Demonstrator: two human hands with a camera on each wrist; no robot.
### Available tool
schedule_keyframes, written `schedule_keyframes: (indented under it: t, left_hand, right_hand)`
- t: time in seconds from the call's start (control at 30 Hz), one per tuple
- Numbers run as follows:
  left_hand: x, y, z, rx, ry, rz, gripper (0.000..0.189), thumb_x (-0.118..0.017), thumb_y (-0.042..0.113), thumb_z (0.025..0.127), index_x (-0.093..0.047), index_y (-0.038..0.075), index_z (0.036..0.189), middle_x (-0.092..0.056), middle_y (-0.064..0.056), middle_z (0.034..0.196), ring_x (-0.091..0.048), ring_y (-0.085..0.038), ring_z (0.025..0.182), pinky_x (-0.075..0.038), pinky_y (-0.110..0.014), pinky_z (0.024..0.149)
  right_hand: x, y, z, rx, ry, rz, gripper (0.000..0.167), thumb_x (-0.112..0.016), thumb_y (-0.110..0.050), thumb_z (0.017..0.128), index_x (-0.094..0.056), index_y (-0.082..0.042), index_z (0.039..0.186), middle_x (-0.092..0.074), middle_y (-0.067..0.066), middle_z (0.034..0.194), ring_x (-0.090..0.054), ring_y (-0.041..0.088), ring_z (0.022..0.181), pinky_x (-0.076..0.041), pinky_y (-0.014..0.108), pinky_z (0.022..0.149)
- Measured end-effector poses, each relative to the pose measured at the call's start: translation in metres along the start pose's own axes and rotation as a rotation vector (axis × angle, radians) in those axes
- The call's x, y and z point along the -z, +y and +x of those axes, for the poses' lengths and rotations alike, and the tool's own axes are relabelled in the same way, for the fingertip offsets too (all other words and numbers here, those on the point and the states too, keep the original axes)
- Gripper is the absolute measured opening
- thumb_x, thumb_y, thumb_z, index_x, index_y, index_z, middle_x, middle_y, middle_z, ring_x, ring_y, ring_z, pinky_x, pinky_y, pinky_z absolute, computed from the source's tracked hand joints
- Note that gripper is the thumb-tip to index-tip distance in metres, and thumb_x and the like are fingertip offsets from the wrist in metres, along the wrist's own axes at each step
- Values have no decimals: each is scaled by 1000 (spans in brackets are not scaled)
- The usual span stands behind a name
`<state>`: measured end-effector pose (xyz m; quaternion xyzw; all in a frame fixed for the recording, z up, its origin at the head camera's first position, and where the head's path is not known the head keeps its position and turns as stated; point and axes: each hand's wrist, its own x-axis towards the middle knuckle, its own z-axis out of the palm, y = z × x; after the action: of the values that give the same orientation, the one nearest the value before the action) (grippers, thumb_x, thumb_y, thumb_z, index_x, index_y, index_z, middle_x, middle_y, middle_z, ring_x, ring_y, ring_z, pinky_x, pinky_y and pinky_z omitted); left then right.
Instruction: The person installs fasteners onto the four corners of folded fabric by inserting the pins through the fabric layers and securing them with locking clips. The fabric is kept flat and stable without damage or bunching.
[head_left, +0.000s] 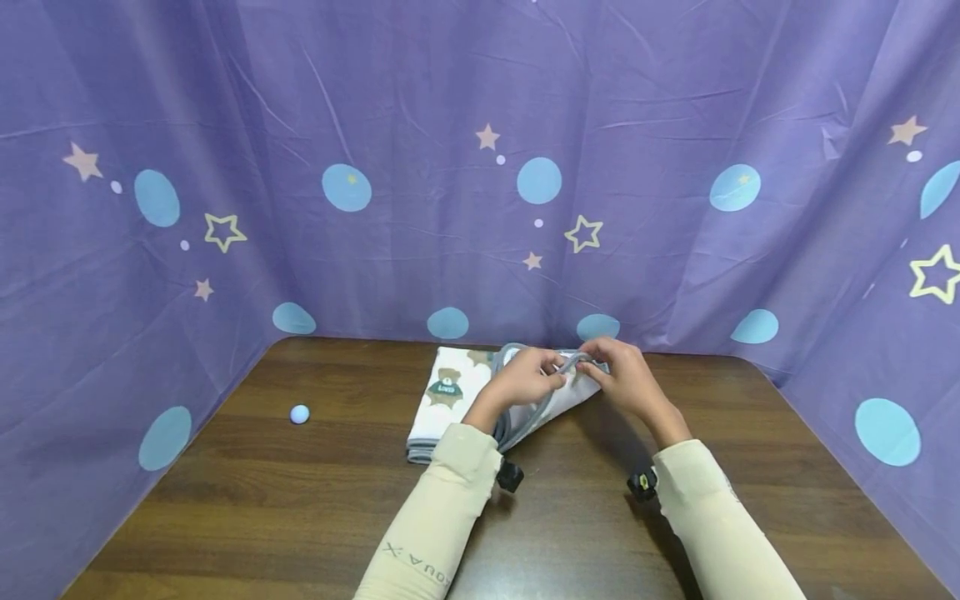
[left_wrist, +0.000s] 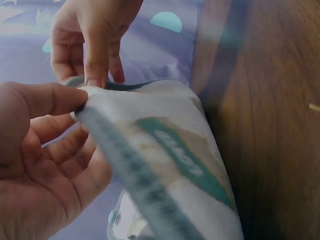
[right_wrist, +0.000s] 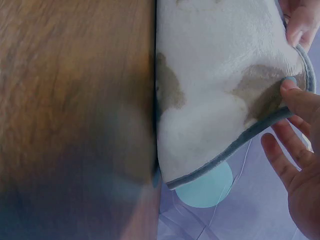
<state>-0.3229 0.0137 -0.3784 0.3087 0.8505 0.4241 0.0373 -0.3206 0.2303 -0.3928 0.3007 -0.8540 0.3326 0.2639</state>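
Observation:
A white cloth (head_left: 459,390) with brown bears in green tops and a grey-blue bound edge lies folded near the back of the table. Its right part is lifted at the edge, between both hands. My left hand (head_left: 522,379) pinches the bound edge between thumb and finger; in the left wrist view the cloth (left_wrist: 150,135) hangs from that grip. Close by on the right, my right hand (head_left: 621,375) pinches the same edge. The right wrist view shows its thumb on the cloth (right_wrist: 215,95), with the other fingers beneath the edge.
A small light-blue ball (head_left: 299,414) sits on the brown wooden table (head_left: 337,508), left of the cloth. Behind the table hangs a purple curtain (head_left: 420,108) with stars and blue dots, which also runs along both sides. A small black device sits at each wrist.

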Motion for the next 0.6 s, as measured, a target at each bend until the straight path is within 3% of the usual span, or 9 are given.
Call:
schedule_keyframes:
  t: [0.17, 0.33, 0.47, 0.6]
  left_hand:
    - [-5, 6, -1, 48, -113, -105, 11, -57, 5, 99, -65, 0, 94, -67, -7, 82, -67, -19, 63, -58, -28, 61]
    - [4, 6, -9, 146, -139, -235, 27, -51, -1, 99, -70, -6, 117, -68, -12, 91, -70, -28, 79, -62, -34, 62]
    - [19, 1, -18, 170, -119, -217, 30, -49, 0, 101, -68, -9, 123, -69, -23, 103, -70, -28, 82, -62, -34, 64]
    - [37, -11, -27, 169, -69, -127, 28, -51, 1, 101, -69, -10, 119, -69, -27, 106, -68, -23, 75, -61, -32, 62]
  right_hand:
    - [-1, 4, -3, 31, 14, 13, 18, -82, 1, 83, -72, -7, 96, -73, 3, 89, -69, 21, 84, -59, 45, 78]
    - [-2, 5, -5, 37, 0, 15, 18, -82, 3, 83, -71, -8, 92, -71, 2, 88, -68, 19, 83, -59, 43, 78]
    - [-2, 6, -5, 53, 15, 15, 19, -82, 5, 82, -71, -8, 91, -71, 2, 87, -67, 19, 82, -59, 43, 76]
    - [-2, 8, -4, 81, 35, 20, 20, -82, 7, 81, -71, -7, 91, -71, 3, 87, -68, 19, 81, -60, 42, 75]
